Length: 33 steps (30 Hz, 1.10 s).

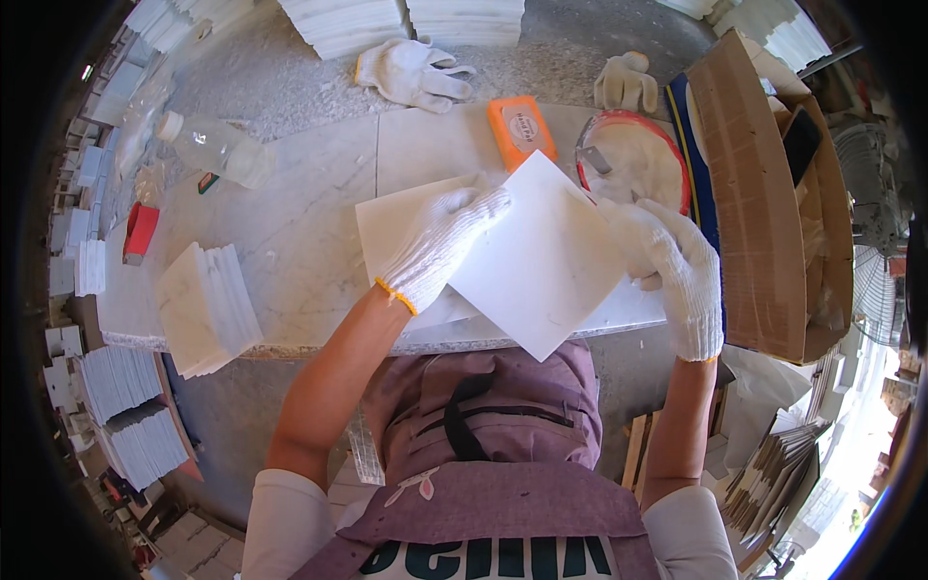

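A square white stone tile [543,275] is held tilted cornerwise over the bench's near edge. My left hand [440,242], in a white knitted glove, grips its upper left edge. The gloved right hand [677,261] curls at the tile's right edge; its fingertips blend with the white behind them. Beneath lies another pale tile [387,227], partly covered by my left hand. Just beyond the right fingers sits a round red-rimmed container [688,184] with white contents and a small grey piece in it. An orange hand-pad block [522,130] lies past the tile's far corner.
A stack of tiles [205,309] stands at the bench's left edge. Behind it are a red object [141,232] and a clear plastic bottle [217,150]. Loose gloves [411,72] lie at the back. A cardboard box [749,193] holding a dark phone-like object borders the right side.
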Motion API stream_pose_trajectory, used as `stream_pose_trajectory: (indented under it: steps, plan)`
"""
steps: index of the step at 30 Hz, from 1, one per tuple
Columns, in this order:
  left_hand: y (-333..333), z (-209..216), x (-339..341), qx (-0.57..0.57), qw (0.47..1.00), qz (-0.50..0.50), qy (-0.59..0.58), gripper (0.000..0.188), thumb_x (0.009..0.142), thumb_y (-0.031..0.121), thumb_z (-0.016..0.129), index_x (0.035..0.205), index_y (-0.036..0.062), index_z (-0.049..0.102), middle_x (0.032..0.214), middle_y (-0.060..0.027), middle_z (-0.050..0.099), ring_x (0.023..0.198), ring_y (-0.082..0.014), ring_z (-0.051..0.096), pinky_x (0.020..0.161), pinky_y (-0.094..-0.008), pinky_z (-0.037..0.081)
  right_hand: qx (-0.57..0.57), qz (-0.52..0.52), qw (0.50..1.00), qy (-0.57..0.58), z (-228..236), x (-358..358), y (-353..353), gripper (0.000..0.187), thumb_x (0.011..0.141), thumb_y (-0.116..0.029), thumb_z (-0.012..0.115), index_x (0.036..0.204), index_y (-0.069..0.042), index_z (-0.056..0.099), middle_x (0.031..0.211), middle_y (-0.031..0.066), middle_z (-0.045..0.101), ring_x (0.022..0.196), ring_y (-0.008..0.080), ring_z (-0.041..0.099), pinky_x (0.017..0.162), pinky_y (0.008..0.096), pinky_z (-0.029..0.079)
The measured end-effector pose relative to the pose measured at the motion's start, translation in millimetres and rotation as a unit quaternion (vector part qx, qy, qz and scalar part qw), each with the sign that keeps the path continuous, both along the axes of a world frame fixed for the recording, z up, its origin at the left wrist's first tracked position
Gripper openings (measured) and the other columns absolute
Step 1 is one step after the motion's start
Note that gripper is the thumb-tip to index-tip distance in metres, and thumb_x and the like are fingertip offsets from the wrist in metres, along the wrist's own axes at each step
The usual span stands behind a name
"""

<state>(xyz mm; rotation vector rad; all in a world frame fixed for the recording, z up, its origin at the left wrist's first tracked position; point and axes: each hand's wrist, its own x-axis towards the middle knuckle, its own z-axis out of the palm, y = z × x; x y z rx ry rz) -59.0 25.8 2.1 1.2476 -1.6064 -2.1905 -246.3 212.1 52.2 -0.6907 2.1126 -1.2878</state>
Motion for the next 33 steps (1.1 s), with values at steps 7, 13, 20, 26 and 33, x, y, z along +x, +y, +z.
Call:
stream_pose_trajectory:
  steps: [7, 13, 20, 26, 33]
  plan:
    - [-1.5, 2.0, 0.5, -0.005, 1.0, -0.015, -0.007, 0.028, 0.098, 0.031, 0.063, 0.108, 0.0046, 0.067, 0.093, 0.0033, 0.064, 0.083, -0.0043, 0.06, 0.071, -0.0216, 0.049, 0.003, -0.005, 1.0, -0.005, 2.4, 1.1, -3.1, 0.044, 0.095, -0.032, 0.061, 0.127, -0.002, 0.064, 0.101, 0.007, 0.072, 0.071, 0.0104, 0.064, 0.059, 0.0224, 0.047]
    - [-1.9, 4.7, 0.1, -0.01, 0.999, -0.025, -0.02, 0.033, 0.096, 0.037, 0.066, 0.105, 0.0055, 0.067, 0.087, 0.0059, 0.06, 0.078, -0.0025, 0.054, 0.067, -0.0206, 0.044, 0.003, -0.009, 1.0, -0.011, 2.2, 1.2, -3.1, 0.045, 0.094, -0.032, 0.061, 0.127, -0.002, 0.065, 0.101, 0.0073, 0.072, 0.071, 0.0107, 0.064, 0.059, 0.0225, 0.047]
    - [-1.2, 0.9, 0.8, -0.009, 1.0, -0.019, -0.002, 0.029, 0.097, 0.034, 0.065, 0.104, 0.0059, 0.067, 0.087, 0.0049, 0.062, 0.079, -0.0028, 0.057, 0.067, -0.0211, 0.046, 0.003, -0.012, 1.0, -0.007, 1.0, 0.5, -3.1, 0.046, 0.094, -0.033, 0.062, 0.127, -0.001, 0.065, 0.1, 0.0082, 0.072, 0.071, 0.0111, 0.065, 0.059, 0.0228, 0.047]
    - [-2.2, -2.5, 0.0, -0.009, 1.0, -0.02, -0.004, 0.032, 0.097, 0.035, 0.065, 0.106, 0.0046, 0.068, 0.089, 0.0043, 0.063, 0.08, -0.0038, 0.058, 0.069, -0.0215, 0.047, 0.007, -0.014, 1.0, -0.003, 1.2, 0.6, -3.9, 0.045, 0.094, -0.033, 0.062, 0.126, -0.001, 0.065, 0.101, 0.0084, 0.072, 0.071, 0.0116, 0.065, 0.059, 0.0232, 0.048]
    - [-2.2, -2.2, -0.8, -0.015, 1.0, -0.014, -0.012, 0.033, 0.096, 0.037, 0.066, 0.104, 0.0046, 0.069, 0.088, 0.0036, 0.064, 0.078, -0.0047, 0.058, 0.068, -0.0226, 0.047, 0.02, -0.011, 1.0, 0.006, 3.3, 0.9, -5.7, 0.043, 0.094, -0.032, 0.062, 0.126, -0.002, 0.066, 0.106, 0.0087, 0.071, 0.074, 0.0123, 0.066, 0.06, 0.0239, 0.048]
